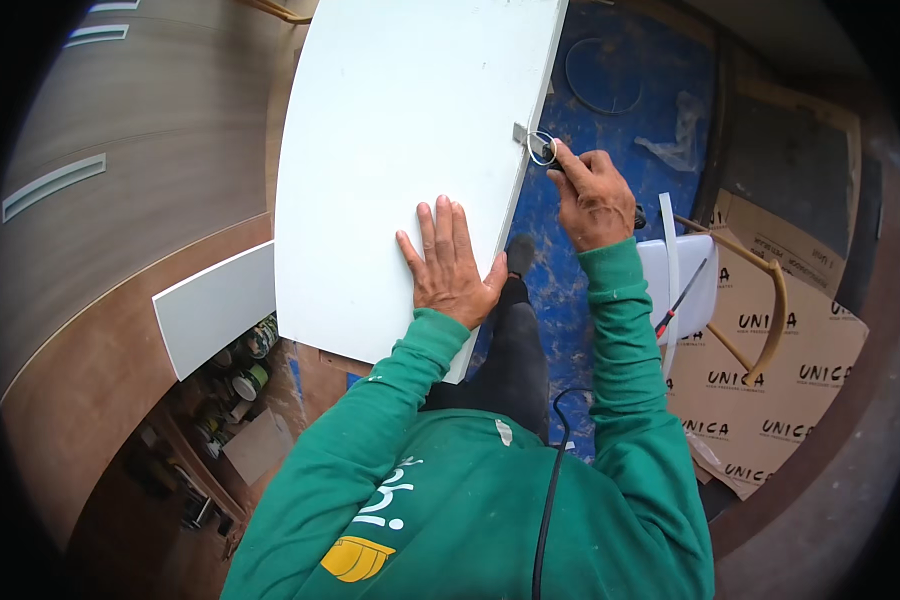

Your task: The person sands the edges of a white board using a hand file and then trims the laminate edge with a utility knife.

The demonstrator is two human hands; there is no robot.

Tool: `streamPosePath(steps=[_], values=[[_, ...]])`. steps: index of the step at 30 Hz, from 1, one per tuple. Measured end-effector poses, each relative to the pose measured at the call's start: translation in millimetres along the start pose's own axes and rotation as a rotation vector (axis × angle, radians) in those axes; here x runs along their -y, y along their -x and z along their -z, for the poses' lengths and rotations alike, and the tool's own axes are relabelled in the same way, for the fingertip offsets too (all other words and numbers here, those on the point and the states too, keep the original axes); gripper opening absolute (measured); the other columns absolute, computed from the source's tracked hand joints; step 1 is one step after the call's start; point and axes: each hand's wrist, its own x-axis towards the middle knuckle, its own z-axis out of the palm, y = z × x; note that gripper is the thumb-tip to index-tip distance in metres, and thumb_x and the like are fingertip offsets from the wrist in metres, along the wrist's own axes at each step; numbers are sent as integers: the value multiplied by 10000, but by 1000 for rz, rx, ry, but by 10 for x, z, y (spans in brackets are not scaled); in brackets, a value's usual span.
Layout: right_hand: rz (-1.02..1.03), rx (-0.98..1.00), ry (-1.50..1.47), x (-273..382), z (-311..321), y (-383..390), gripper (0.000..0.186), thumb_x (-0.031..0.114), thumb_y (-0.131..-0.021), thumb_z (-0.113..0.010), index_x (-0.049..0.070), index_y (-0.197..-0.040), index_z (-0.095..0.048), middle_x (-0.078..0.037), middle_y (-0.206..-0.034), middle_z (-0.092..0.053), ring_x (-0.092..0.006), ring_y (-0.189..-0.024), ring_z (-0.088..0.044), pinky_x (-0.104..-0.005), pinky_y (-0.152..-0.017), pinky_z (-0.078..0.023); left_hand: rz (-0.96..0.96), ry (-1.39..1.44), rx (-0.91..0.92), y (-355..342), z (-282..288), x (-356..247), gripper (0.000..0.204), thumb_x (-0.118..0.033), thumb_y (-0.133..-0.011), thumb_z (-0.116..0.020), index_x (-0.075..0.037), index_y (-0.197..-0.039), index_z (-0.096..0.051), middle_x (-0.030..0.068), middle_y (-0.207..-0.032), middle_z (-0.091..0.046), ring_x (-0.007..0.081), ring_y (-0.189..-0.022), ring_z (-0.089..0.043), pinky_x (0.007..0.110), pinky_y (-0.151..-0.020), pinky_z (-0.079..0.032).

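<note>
A large white board (390, 130) stretches away in front of me, its long right edge facing my right hand. My left hand (448, 262) lies flat on the board near that edge, fingers stretched out and slightly apart. My right hand (595, 200) is wrapped round the dark handle of a chisel (520, 133), whose flat metal blade rests over the board's edge. A thin pale curl of shaved strip (542, 147) loops beside the blade. The right palm hides most of the handle.
A smaller white panel (215, 308) lies to the left, above cans. On the right, a white stool (695, 265) carries a red-handled tool (662, 325) and a white strip (669, 225), beside printed cardboard (770, 375). Blue sheeting (610, 150) covers the floor; a black cable (550, 490) hangs close to me.
</note>
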Motion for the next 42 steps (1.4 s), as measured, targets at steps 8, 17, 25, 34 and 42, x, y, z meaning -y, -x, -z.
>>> streamPosePath(steps=[8, 17, 25, 34, 42], values=[[35, -17, -4, 61, -76, -244, 363, 200, -828, -725, 197, -1187, -666, -62, -850, -582, -227, -742, -618, -362, -640, -516, -20, 2, -19, -74, -50, 15, 941, -436, -841, -613, 72, -1489, -159, 196, -1577, -109, 371, -1480, -4, 626, -1139, 25], [31, -34, -36, -21, -79, -188, 370, 179, -820, -731, 198, -1184, -669, -62, -842, -582, -219, -729, -619, -364, -639, -516, -19, -22, -7, -53, -20, 42, 947, -434, -836, -616, 73, -1488, -152, 199, -1572, -118, 371, -1480, -4, 629, -1137, 21], [-5, -16, -11, 20, -44, -212, 355, 197, -834, -721, 202, -1185, -668, -71, -837, -577, -234, -729, -620, -361, -632, -513, -12, -17, -8, -25, -13, 44, 942, -424, -833, -619, 69, -1488, -155, 192, -1574, -120, 368, -1480, -16, 625, -1140, 18], [-109, -81, -20, 50, -100, -672, 349, 237, -849, -711, 228, -1195, -663, -74, -854, -587, -250, -749, -629, -372, -642, -515, -25, -9, -3, 0, -2, 4, 933, -419, -833, -623, 67, -1486, -167, 188, -1577, -117, 363, -1482, -11, 624, -1141, 19], [-16, -13, -88, 33, -117, -186, 348, 223, -851, -714, 197, -1196, -672, -71, -855, -598, -236, -725, -635, -374, -646, -526, -7, -5, -3, 34, 5, 85, 932, -420, -836, -621, 71, -1486, -169, 187, -1580, -112, 367, -1482, -6, 625, -1139, 21]])
